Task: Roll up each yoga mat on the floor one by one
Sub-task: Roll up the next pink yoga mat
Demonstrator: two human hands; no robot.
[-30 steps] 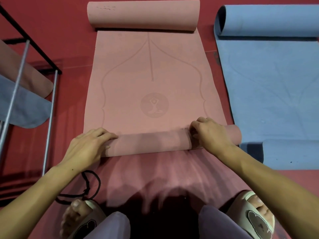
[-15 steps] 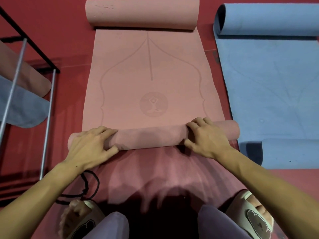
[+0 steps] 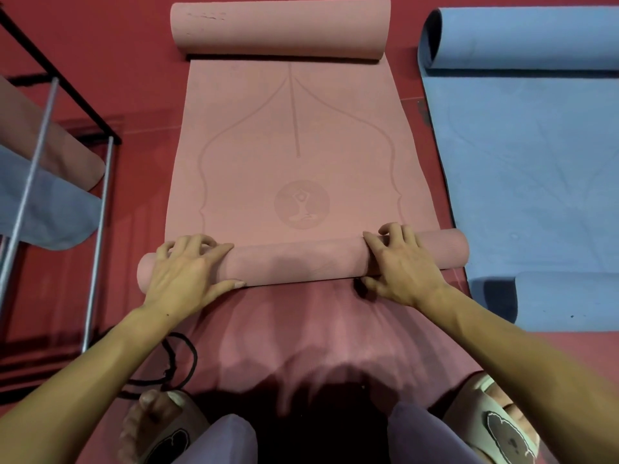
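The blue mat (image 3: 536,169) runs off the right edge; each hand's palm is hidden.

The pink yoga mat (image 3: 301,145) lies lengthwise on the red floor, its near end wound into a roll (image 3: 301,261) lying crosswise, its far end curled into a thicker roll (image 3: 281,26). A round figure emblem sits just beyond the near roll. To the right lies a blue yoga mat (image 3: 529,169), flat in the middle, both ends curled.
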